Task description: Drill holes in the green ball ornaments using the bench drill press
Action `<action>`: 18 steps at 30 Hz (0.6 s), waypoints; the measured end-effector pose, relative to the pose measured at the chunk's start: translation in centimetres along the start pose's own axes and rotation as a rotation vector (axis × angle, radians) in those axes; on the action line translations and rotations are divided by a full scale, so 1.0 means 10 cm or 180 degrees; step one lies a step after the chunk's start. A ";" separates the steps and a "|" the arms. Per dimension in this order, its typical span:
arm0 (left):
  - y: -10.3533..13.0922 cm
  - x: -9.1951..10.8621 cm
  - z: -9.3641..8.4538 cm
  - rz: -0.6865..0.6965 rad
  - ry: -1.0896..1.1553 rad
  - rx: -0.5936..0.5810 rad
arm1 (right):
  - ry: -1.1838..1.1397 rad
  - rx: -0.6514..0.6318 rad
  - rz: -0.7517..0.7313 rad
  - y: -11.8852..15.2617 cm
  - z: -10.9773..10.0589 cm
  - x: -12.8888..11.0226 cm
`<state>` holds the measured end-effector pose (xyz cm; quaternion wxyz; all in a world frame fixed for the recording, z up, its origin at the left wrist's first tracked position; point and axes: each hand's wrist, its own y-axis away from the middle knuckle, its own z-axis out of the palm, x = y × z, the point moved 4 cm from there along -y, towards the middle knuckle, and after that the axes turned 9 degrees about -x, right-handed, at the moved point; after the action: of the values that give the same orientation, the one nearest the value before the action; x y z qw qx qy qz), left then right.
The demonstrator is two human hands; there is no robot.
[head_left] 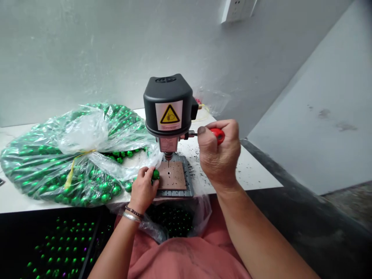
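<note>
A black bench drill press [167, 102] with a yellow warning label stands on the white table. Its thin bit points down at a square brown board [177, 176] with a small hole, lying on the grey metal base [188, 186]. My left hand [143, 188] pinches a shiny green bead [155, 174] at the board's left edge, beside the bit. My right hand [220, 153] is wrapped round the red knob [217, 136] of the lever on the drill's right side.
A clear plastic bag [84, 131] of green beads, tied in yellow, covers the table's left. Dark shavings lie round the base. Below are a bag of beads [171, 219] at my lap and a black tray [26, 232]. A socket [236, 10] is on the wall.
</note>
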<state>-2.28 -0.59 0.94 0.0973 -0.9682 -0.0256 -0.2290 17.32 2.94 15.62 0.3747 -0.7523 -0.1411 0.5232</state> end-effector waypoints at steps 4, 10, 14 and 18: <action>-0.01 0.06 0.08 0.0094 -0.0840 -0.0377 | -0.0048 -0.0070 0.0035 0.00 0.00 0.02; 0.05 0.12 0.01 0.0338 -0.0462 -0.0916 | -0.0081 -0.0149 0.0026 0.02 0.00 0.03; 0.00 0.10 0.01 0.0204 0.0191 -0.0989 | -0.0107 -0.0109 0.0015 0.03 0.00 0.03; -0.05 0.08 0.03 -0.0101 0.0335 -0.1075 | -0.0073 -0.0133 0.0062 0.02 0.00 0.04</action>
<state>-1.52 -0.02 1.16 -0.0692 -0.9569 0.0030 -0.2819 17.40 3.02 15.17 0.3522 -0.7552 -0.1490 0.5324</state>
